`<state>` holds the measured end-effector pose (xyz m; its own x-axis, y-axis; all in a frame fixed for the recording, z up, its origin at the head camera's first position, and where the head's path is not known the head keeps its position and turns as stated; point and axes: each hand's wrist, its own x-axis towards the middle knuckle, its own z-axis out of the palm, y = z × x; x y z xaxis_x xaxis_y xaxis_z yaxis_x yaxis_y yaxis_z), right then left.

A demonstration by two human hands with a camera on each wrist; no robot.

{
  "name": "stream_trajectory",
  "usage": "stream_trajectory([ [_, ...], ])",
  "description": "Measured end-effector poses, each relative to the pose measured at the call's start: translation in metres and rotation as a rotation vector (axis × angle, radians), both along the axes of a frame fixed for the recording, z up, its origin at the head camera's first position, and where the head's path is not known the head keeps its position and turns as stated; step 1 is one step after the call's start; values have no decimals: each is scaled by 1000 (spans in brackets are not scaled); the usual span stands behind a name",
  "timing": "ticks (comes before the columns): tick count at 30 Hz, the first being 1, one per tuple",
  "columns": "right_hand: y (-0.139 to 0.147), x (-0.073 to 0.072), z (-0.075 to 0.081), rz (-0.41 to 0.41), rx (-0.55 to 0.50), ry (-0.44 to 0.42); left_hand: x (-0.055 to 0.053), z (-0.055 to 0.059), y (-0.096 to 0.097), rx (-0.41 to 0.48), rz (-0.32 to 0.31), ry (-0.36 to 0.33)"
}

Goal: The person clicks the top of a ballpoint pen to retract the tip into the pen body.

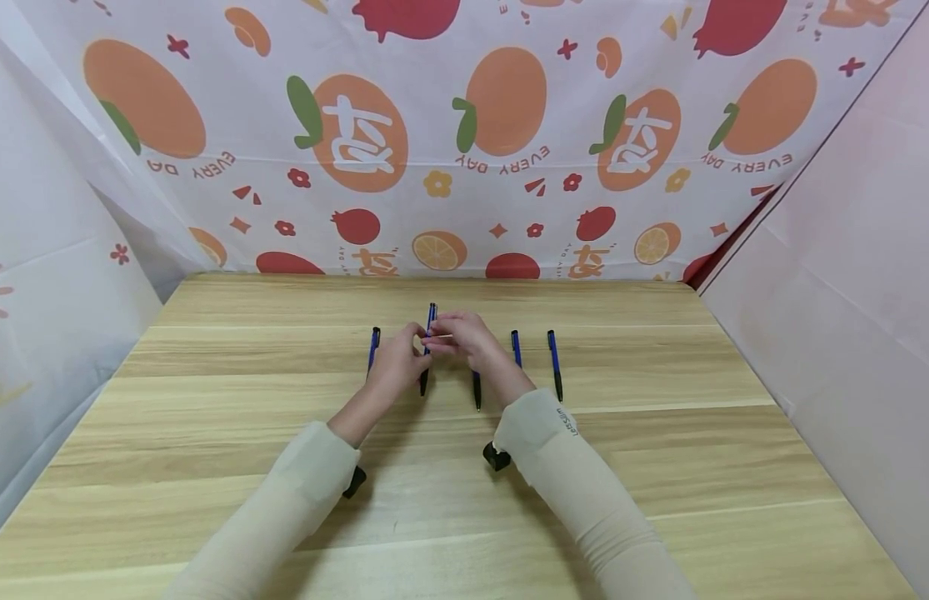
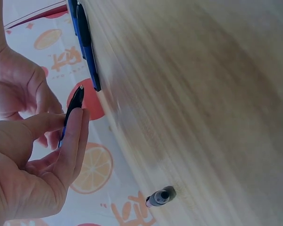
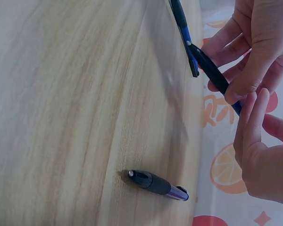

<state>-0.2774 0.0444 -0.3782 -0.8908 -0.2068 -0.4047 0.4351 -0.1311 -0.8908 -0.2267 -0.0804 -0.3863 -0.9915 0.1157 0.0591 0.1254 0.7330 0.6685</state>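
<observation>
My left hand (image 1: 395, 362) pinches a blue pen (image 1: 423, 383) with a black grip between thumb and fingers. The pen stands tilted, its black tip end towards me, as the right wrist view also shows on the pen (image 3: 212, 70). At its blue clicker end, the fingers of my right hand (image 1: 467, 335) close round the barrel, partly hiding it. Beside my left hand lies a similar pen (image 1: 373, 346), its lower part covered by that hand. Under my right hand and forearm show a second pen (image 1: 476, 390) and a third pen (image 1: 516, 346), both partly hidden.
One more blue pen (image 1: 556, 367) lies to the right of my right forearm on the wooden table (image 1: 659, 467). A white cloth with fruit prints (image 1: 434, 200) hangs behind the far edge. White sheets (image 1: 846, 250) flank both sides.
</observation>
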Motion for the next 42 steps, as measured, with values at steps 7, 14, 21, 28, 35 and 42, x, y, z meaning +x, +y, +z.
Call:
stream_trajectory([
  [7,0,0,0,-10,-26,-12,2,-1,2,-33,6,90],
  [14,0,0,0,-29,-4,5,2,-1,1,-30,17,104],
  [21,1,0,0,-68,-23,6,4,1,3,-25,10,100],
  [28,1,1,-2,-67,-41,66,5,0,4,-34,1,127],
  [35,1,3,-3,-68,-25,148,7,1,4,-49,-13,179],
  [42,-1,3,-3,-68,-39,159,5,1,3,-34,-4,169],
])
